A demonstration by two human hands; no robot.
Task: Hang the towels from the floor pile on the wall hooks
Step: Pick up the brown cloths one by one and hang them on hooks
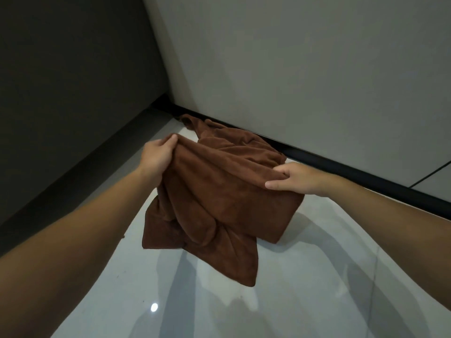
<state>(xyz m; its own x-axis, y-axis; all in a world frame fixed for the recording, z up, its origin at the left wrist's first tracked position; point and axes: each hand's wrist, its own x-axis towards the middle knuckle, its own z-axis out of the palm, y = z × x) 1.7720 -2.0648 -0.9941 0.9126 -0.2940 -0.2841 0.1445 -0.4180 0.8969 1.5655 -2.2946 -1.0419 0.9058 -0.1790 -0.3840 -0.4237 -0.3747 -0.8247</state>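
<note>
Left hand (158,154): grips towel (219,196) edge, centre-left.
Right hand (292,179): pinches same edge, centre-right.
Towel axis: stretched between 2 hands.
Hooks: not visible.

Glossy pale floor (317,289); black skirting (317,162) under grey wall (292,69).

Lighting is dim and flat: the dark panel (61,93) to my left falls nearly to black, while the grey wall (305,69) ahead is evenly lit without hot spots. One small round glare spot (154,307) sits on the glossy floor tile (317,289), which also carries soft, overlapping shadows of my arms and of the brown towel (219,198). Focus is soft throughout with smeared texture, and wide-angle distortion stretches my left forearm (61,252) and right forearm (390,203) toward the lower corners.
</note>
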